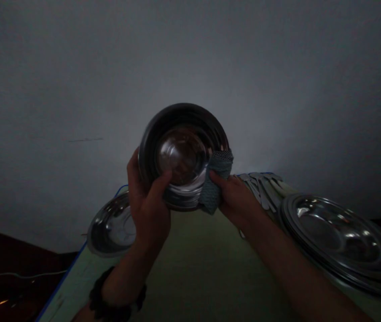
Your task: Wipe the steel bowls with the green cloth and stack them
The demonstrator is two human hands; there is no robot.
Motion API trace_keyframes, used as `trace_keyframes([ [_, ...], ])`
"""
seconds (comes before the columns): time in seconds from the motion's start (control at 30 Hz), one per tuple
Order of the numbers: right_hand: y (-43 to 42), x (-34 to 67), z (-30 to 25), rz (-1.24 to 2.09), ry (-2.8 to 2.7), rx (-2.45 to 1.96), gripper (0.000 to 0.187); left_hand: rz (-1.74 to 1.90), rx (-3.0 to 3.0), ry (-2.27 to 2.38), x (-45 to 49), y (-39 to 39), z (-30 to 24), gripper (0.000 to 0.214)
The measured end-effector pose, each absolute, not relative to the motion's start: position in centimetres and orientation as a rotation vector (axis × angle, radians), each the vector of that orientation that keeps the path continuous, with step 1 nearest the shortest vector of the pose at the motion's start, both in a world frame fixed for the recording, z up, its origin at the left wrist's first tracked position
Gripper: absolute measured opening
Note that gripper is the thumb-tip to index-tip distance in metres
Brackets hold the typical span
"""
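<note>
Bowl: left hand clamps it, seemingly steadying. Cloth: right hand clamps it against bowl. Basin: counter's far-left corner.

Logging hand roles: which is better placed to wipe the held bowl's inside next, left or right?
Right hand, likely: it holds the cloth against the right side of the bowl, while the left hand grips the left side.

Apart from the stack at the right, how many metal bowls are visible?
2. The held bowl is between the left hand and right hand; the other bowl is on the table, at left. Others may be hidden underneath.
</note>
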State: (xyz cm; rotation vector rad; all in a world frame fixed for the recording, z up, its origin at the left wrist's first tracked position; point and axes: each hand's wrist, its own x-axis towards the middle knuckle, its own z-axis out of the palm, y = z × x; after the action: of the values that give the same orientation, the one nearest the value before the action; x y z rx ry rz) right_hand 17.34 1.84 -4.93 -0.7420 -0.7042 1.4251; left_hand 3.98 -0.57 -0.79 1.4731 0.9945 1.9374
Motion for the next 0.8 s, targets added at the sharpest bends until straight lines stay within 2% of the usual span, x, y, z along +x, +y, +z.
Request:
trace_keyframes([
  [0.17,1.8,21.6,-3.5,1.167,-1.136,-0.918,0.022,1.582,1.404,0.874,1.4,0.0,1.5,0.033],
  [0.33,0.9,22.9,-2.1,0.865,-1.515,-1.160,0.022,1.267,1.464,0.862,-0.2,-0.1,1.5,0.049],
  [0.47,0.5,22.3,-1.5,0.706,-1.531,-1.166,0.022,1.179,1.368,0.879,0.8,-0.5,0.9,0.036],
  [0.67,1.0,21.8,-1.9,0.741,-1.278,-1.102,0.025,1.433,1.390,0.905,1.4,-0.6,1.2,0.023],
  [0.8,1.5,19.3,-3.3,1.017,-0.915,-0.918,0.027,1.824,1.283,0.904,1.8,-0.3,0.8,0.019],
])
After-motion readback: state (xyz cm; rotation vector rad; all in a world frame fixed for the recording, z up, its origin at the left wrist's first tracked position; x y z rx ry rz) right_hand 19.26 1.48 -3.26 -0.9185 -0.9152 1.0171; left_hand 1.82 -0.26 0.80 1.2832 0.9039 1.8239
